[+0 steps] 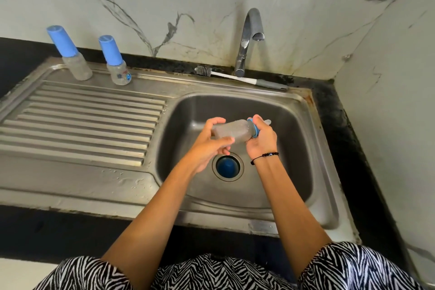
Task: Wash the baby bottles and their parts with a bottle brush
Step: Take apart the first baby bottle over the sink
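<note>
Over the steel sink basin [294, 143] I hold a clear baby bottle [231, 130] lying sideways. My left hand [209, 143] grips its body. My right hand [260, 139] curls round the blue collar [253, 128] at its neck, and the clear teat [267, 122] points right. A blue cap [227, 165] lies in the drain. The bottle brush [237, 77], white-handled with a grey grip, rests on the sink's back rim. Two more bottles with blue caps [70, 54] [115, 61] stand upright at the back of the drainboard.
The curved tap [249, 37] rises behind the basin and no water runs from it. The ribbed drainboard [82, 120] spreads to the left, with water drops near its front edge. Black counter and marble walls close in the back and right.
</note>
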Motion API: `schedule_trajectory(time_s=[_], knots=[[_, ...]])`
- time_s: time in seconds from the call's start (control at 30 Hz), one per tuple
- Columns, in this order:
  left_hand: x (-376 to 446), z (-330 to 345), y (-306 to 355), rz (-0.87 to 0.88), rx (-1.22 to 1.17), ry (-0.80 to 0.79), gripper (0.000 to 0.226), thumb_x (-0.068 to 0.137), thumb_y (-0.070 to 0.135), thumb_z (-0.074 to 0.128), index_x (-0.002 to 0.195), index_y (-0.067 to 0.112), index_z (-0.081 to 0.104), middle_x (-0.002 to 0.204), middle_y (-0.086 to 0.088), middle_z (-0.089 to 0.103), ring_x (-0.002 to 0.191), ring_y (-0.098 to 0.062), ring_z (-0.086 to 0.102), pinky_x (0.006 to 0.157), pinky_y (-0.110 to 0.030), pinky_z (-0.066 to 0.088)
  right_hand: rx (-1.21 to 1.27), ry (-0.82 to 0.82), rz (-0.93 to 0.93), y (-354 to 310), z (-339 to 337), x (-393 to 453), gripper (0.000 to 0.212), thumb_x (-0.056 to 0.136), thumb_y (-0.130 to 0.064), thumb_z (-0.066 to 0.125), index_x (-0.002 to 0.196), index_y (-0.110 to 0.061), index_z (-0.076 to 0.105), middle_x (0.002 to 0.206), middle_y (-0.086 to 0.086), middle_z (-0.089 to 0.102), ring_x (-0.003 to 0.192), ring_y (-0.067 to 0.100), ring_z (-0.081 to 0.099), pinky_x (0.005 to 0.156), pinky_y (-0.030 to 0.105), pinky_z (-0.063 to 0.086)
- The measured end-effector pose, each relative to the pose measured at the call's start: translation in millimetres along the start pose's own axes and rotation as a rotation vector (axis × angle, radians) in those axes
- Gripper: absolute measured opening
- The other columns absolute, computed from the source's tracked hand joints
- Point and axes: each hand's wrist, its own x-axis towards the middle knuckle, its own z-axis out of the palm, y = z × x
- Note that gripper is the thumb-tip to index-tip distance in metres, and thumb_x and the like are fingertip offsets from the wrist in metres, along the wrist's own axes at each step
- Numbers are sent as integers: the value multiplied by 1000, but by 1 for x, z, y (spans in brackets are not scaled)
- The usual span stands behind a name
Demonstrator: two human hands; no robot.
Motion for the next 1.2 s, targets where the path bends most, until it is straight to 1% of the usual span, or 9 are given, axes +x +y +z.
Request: schedule_trajectory(time_s=[0.1,0.2,0.33,0.5,0.63,0.77,0.93,1.07,1.2], knots=[[-1,3,5,-146,50,186,36,95,47,49,104,13,58,80,-16,63,50,-16,55,45,-23,44,35,-56,13,0,0,-1,28,87,2,52,62,-11,51,70,2,48,68,14,51,71,27,43],[-2,5,3,-257,2,235,61,92,66,32,112,12,54,89,-11,66,71,-21,64,60,-30,54,9,-33,5,1,6,-2,17,86,2,55,73,-9,54,74,3,53,70,16,55,75,29,46],[1,3,-3,-61,298,156,80,82,41,70,144,31,21,130,4,37,122,-18,42,101,-38,44,-44,99,-32,3,8,0,10,85,3,58,92,-5,58,81,3,57,73,17,56,69,27,49],[6,6,-14,133,636,180,76,74,22,79,134,23,32,127,2,38,116,-13,41,91,-20,37,-85,158,-21,6,10,-3,27,85,-4,63,112,-3,57,86,3,58,75,16,57,64,26,51],[3,-2,-16,22,298,197,37,91,35,61,117,14,45,98,-3,55,75,-12,57,71,-24,49,-1,149,17,0,10,-2,5,86,-1,60,88,-5,60,80,4,57,71,16,57,67,27,51],[11,-13,-25,-84,189,326,41,97,43,46,111,5,49,76,-8,57,57,-13,51,55,-25,43,47,247,59,2,1,0,6,88,-7,61,87,-10,56,90,6,57,86,20,59,94,36,47],[23,-27,-41,-350,524,343,44,89,30,63,120,10,39,87,-2,49,67,-14,48,56,-25,38,-80,328,168,14,-10,-1,30,88,-15,62,116,-8,53,113,7,54,102,22,56,95,38,42],[25,-35,-57,-439,1227,135,59,82,25,69,128,5,39,127,-13,53,116,-31,53,92,-33,46,-152,290,275,23,-13,-2,22,89,-20,62,107,-11,53,119,9,53,99,21,55,87,38,43],[26,-30,-69,-537,1232,95,58,85,16,64,132,2,34,131,-18,51,119,-33,53,94,-34,45,-211,297,298,28,-16,-6,22,90,-22,60,107,-10,50,114,10,52,96,22,57,85,36,45]])
